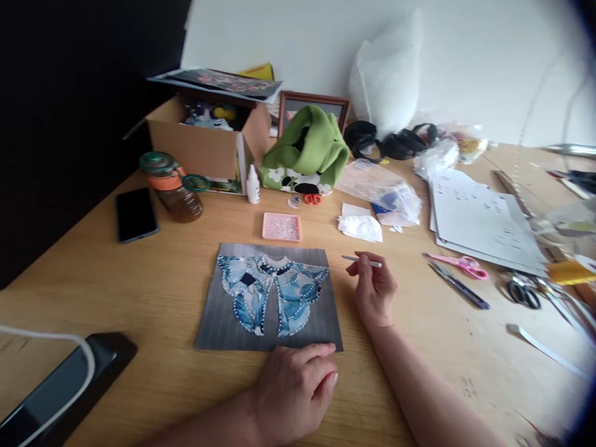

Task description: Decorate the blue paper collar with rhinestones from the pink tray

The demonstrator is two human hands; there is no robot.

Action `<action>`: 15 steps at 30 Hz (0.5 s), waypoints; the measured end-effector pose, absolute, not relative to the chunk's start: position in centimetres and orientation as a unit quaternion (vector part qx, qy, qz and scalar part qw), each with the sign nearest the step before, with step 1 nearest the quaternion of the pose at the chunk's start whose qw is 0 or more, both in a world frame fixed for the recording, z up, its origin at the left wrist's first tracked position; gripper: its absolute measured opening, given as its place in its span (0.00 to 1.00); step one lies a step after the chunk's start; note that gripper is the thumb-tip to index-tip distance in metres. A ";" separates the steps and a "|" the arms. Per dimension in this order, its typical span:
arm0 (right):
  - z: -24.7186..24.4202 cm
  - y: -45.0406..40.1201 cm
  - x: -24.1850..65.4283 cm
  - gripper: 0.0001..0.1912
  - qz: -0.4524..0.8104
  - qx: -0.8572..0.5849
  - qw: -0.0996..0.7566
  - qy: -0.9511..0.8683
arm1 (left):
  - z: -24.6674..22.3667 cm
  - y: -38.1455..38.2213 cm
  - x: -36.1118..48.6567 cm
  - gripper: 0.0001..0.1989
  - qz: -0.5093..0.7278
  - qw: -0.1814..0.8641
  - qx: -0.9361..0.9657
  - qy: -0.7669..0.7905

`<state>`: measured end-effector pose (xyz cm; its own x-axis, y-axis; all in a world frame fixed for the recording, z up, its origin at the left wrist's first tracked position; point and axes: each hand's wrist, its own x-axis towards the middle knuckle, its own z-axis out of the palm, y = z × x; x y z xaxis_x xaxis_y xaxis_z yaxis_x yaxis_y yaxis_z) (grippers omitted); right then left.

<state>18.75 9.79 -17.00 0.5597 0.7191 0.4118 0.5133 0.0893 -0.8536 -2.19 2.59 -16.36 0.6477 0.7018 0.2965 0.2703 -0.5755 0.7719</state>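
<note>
On the wooden table lies a grey sheet bearing a blue and white cape-like shape edged with small white dots. My left hand rests at the sheet's lower edge, fingers curled loosely, with nothing visible in it. To the right of the sheet, my right hand holds a thin pen-like tool between thumb and fingers, its dark tip pointing left. A pink tray with tiny white beads sits just behind the sheet.
Behind the tray are a white bottle, red scissors and a green fabric bag. A jar and phone stand left. Tissue, papers, pink scissors and a cutter lie right.
</note>
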 end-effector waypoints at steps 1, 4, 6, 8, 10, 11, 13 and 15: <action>-17.0 9.8 18.8 0.17 0.093 -0.670 0.577 -0.457 | -16.4 2.5 -2.2 0.10 0.306 0.358 0.832 0.292; -17.0 9.9 18.7 0.19 0.104 -0.675 0.576 -0.448 | -16.5 2.4 -2.1 0.08 0.322 0.350 0.830 0.290; -16.9 10.0 18.6 0.21 0.110 -0.680 0.574 -0.443 | -16.5 2.4 -2.1 0.08 0.330 0.336 0.834 0.287; -16.7 10.0 18.4 0.22 0.115 -0.683 0.571 -0.439 | -16.6 2.3 -2.1 0.08 0.331 0.322 0.840 0.284; -16.5 9.9 18.3 0.23 0.122 -0.684 0.571 -0.437 | -16.5 2.3 -2.0 0.07 0.328 0.317 0.844 0.282; -16.4 9.9 18.2 0.23 0.125 -0.685 0.570 -0.437 | -16.5 2.3 -2.0 0.07 0.327 0.317 0.845 0.281; -16.3 9.8 18.1 0.25 0.129 -0.687 0.566 -0.438 | -16.5 2.2 -2.0 0.07 0.326 0.319 0.845 0.280; -16.2 9.7 18.0 0.26 0.130 -0.688 0.562 -0.440 | -16.6 2.2 -2.0 0.07 0.328 0.315 0.846 0.279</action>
